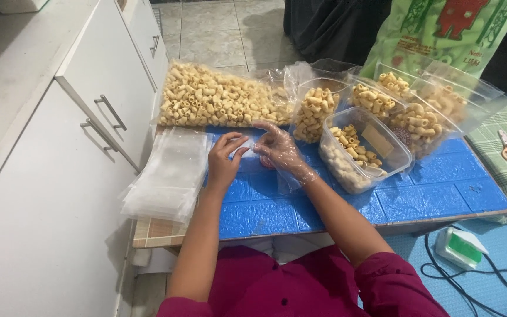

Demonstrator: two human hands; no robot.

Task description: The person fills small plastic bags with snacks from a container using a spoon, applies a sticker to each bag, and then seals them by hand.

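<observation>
Both hands, the bare left hand (223,163) and the gloved right hand (280,149), pinch one small clear bag (246,148) above the blue table (429,196).

Likely home kitchen: white cabinets (89,135), tiled floor (218,23), bagged snack tubes (218,97).

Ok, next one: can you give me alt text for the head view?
Two hands, the left hand bare and the right hand in a clear plastic glove, hold a small clear bag over a blue table. A stack of empty bags lies left, tubs and bags of tube-shaped snacks behind.
</observation>
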